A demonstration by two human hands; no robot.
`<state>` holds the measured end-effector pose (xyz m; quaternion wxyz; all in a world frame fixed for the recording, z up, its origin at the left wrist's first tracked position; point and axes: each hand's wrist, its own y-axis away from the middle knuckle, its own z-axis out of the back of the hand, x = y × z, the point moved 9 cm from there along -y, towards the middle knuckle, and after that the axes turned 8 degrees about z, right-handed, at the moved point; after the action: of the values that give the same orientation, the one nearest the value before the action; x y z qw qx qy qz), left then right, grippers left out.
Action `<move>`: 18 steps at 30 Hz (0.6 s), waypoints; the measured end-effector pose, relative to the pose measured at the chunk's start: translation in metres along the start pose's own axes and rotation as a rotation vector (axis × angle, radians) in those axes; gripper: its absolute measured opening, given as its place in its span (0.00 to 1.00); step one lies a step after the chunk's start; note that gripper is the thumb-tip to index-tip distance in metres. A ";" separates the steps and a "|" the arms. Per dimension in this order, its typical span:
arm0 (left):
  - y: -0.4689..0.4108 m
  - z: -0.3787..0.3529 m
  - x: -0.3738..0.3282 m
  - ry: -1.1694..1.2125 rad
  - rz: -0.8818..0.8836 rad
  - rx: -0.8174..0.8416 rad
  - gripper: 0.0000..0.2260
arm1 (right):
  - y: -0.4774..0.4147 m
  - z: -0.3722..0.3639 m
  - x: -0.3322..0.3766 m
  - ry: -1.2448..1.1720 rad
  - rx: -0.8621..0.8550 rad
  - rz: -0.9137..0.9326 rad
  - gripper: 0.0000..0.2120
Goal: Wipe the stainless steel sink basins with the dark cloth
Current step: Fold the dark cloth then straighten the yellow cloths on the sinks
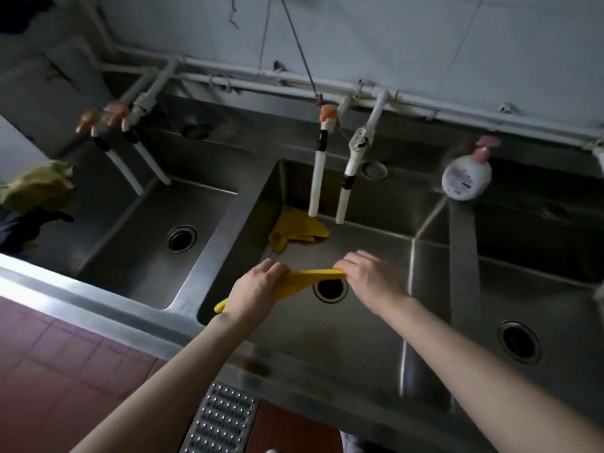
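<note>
- Hands over the sink: the left hand (258, 289) grips one end of a yellow rubber glove (310, 276) with curled fingers, and the right hand (366, 276) pinches the other end, so the glove is stretched between them.
- The glove hangs above the middle basin (359, 328), just in front of its round drain (330, 291).
- A second yellow glove (294, 233) lies crumpled in the basin's far left corner, beneath two white tap pipes (315, 188).
- The left basin (137, 256) and right basin (555, 305) flank it, all in dull stainless steel.
- The dark cloth (19, 230) sits at the far left edge, well apart from both hands, under an olive-yellow rag (36, 189). Neither hand touches it.
- It looks soft, limp and light. It would likely be easiest to bunch its middle in one whole hand, once the glove is put down.
- A white pump bottle (466, 179) with a pink top stands behind the right basin. Its label is too blurred to read, and no other writing is legible.
</note>
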<state>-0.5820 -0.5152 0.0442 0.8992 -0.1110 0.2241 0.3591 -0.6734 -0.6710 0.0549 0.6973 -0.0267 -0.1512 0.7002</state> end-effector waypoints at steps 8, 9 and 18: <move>-0.016 0.072 0.057 -0.104 -0.052 -0.108 0.12 | -0.070 -0.001 0.054 -0.068 -0.106 0.076 0.12; -0.022 0.083 0.062 -0.136 -0.068 -0.125 0.12 | -0.081 -0.001 0.058 -0.071 -0.131 0.105 0.12; -0.051 0.118 0.159 -0.277 0.076 -0.180 0.07 | -0.150 -0.053 0.101 -0.114 -0.226 0.223 0.17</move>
<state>-0.4061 -0.4149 0.0726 0.8936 -0.1318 0.0690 0.4234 -0.5173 -0.5649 0.0590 0.5981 -0.0817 -0.2642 0.7522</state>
